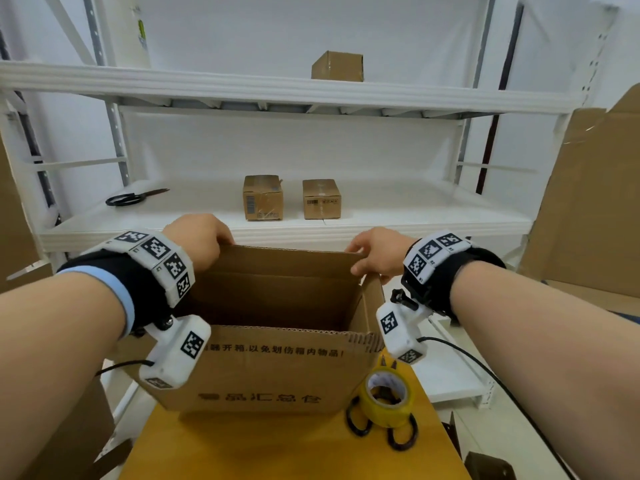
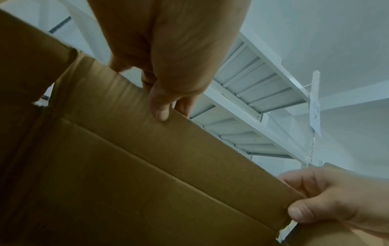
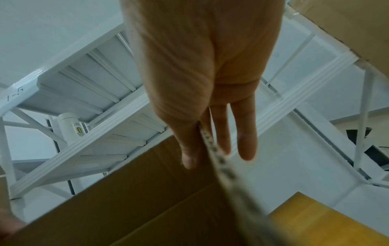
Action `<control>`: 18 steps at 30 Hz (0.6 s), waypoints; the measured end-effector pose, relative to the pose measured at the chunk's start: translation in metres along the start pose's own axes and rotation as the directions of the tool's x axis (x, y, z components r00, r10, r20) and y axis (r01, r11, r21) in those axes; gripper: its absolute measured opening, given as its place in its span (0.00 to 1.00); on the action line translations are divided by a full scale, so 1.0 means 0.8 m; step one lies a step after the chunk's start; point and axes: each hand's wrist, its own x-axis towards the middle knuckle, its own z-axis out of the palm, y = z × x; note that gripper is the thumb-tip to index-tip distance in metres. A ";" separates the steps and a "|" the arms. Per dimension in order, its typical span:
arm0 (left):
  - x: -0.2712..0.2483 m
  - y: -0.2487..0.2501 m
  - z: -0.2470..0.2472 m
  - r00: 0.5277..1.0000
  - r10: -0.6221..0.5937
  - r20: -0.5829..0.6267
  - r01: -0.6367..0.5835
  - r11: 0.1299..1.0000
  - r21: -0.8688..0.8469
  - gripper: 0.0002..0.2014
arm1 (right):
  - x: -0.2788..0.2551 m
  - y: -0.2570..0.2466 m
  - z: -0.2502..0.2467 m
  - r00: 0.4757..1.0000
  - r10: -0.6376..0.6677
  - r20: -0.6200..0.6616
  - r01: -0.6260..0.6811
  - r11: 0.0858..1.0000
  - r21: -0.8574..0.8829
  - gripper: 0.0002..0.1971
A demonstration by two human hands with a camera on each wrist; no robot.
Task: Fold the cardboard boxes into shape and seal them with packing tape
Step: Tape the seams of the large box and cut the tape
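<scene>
fingers [image 2: 160,108] of left hand [image 1: 199,239] and right hand [image 1: 379,252]: pinching far flap | cardboard box [image 1: 273,368]: open, between wrists

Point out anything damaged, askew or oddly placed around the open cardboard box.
The yellow roll of packing tape sits on top of black-handled scissors on the yellow tabletop, covering their blades. The left small sealed carton on the white shelf looks crumpled and stands slightly turned. The large open cardboard box looks intact.

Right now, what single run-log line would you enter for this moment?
stage: box open, untaped | left hand: grips far flap of box | right hand: pinches same flap's corner | tape roll: on table, over scissors
</scene>
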 end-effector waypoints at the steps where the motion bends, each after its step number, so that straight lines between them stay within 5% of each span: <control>1: 0.000 0.004 -0.002 1.000 0.008 -0.027 -0.008 1.000 -0.006 0.20 | -0.001 0.001 0.002 1.000 -0.007 -0.012 0.006 0.999 -0.051 0.20; 6: 0.000 0.024 -0.025 0.986 0.047 -0.159 -0.061 0.995 -0.082 0.18 | -0.012 0.006 -0.004 0.959 -0.064 -0.276 0.036 0.994 -0.105 0.13; 10: -0.004 0.058 -0.065 0.929 0.092 -0.357 -0.166 0.970 -0.180 0.20 | -0.026 0.016 -0.043 0.896 -0.033 -0.442 -0.020 0.993 -0.116 0.08; 18: -0.034 0.142 -0.091 0.807 0.238 -0.540 -0.359 0.924 -0.129 0.18 | -0.097 0.073 -0.101 0.664 0.173 -0.727 -0.169 0.982 0.079 0.13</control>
